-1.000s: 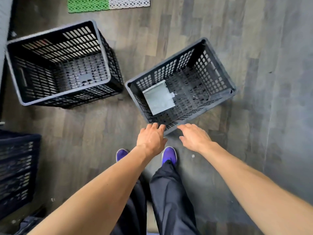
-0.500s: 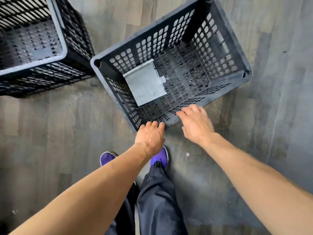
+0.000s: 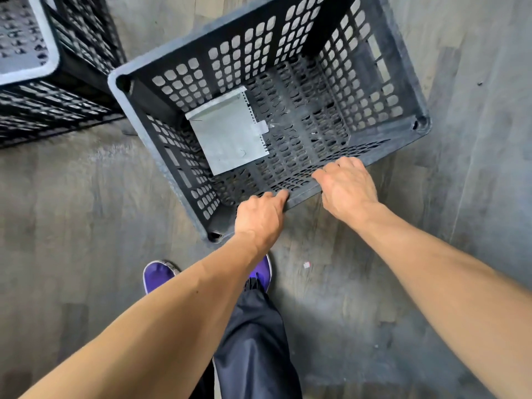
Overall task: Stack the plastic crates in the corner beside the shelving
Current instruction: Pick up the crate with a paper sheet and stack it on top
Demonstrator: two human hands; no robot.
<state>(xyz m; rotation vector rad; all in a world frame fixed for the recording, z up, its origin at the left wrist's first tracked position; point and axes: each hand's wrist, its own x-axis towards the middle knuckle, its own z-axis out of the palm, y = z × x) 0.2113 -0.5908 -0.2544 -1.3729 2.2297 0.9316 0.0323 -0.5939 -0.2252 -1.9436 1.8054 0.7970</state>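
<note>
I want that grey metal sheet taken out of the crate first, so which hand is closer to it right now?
Left. The left hand grips the crate's near rim just below the metal sheet. The right hand holds the same rim farther to the right of the sheet.

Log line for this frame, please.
stage: gripping crate | left hand: on near rim | right hand: on near rim | crate: on floor, metal plate inside

No text, label, brand or number can be read on anything in view.
</note>
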